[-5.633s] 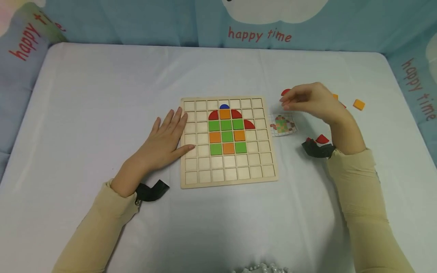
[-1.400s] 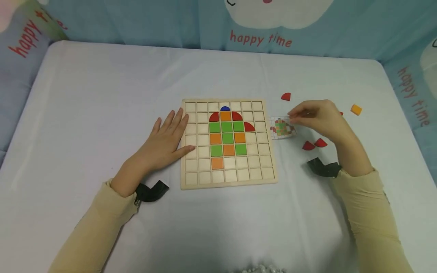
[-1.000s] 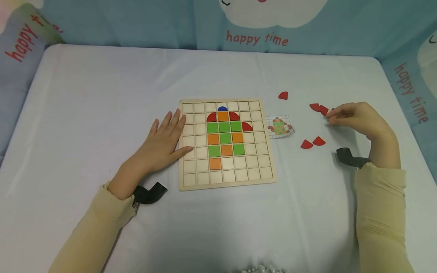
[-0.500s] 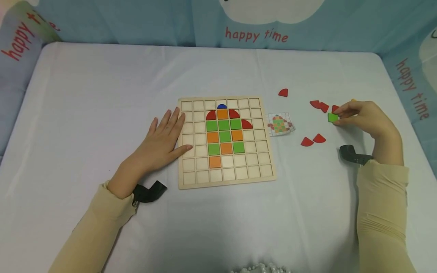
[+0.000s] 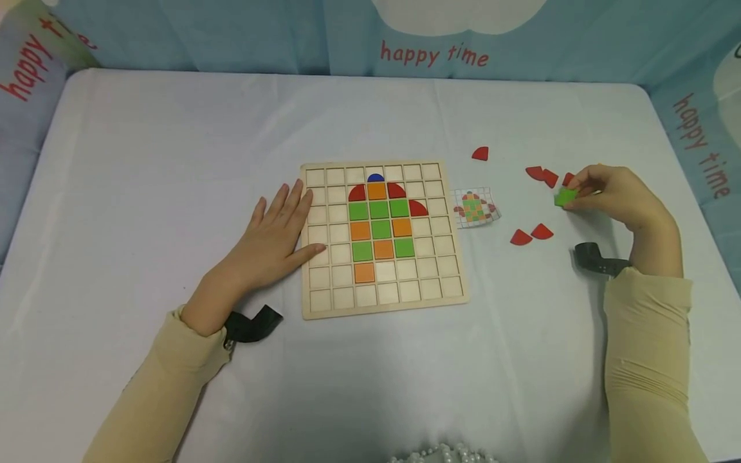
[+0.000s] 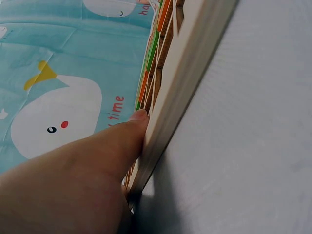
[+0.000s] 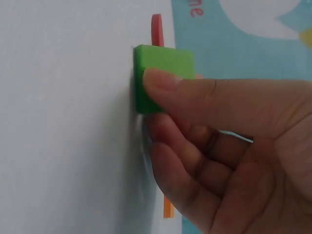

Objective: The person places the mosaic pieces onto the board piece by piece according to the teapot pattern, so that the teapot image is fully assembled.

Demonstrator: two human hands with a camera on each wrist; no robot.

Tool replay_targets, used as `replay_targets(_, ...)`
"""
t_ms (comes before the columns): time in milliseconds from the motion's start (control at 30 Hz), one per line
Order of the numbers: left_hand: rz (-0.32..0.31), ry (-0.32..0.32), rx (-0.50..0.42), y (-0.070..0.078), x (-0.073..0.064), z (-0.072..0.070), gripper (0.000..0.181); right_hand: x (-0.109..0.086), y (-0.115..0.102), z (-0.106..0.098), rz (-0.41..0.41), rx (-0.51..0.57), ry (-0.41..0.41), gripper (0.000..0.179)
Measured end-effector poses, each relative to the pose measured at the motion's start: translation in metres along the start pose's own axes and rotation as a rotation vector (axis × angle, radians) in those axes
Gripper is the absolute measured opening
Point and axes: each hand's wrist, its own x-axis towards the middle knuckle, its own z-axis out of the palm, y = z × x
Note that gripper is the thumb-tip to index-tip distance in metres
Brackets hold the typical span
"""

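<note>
We note one thick green square block (image 5: 565,197), held tilted, well right of the wooden board (image 5: 408,290). The board lies flat and partly filled.

left fingers (image 5: 302,212) lie outstretched while right fingers (image 7: 170,168) curl, pinching.

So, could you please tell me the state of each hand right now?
Left hand: open, resting on the wooden board.
Right hand: closed, pinching a green tile.
</note>
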Motion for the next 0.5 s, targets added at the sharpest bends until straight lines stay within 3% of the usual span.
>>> replay_targets(500,0.006,0.008,0.008,-0.002,0.001,0.002,0.084,-0.006,-0.016,-0.003,-0.069,0.058,0.004,0.023)
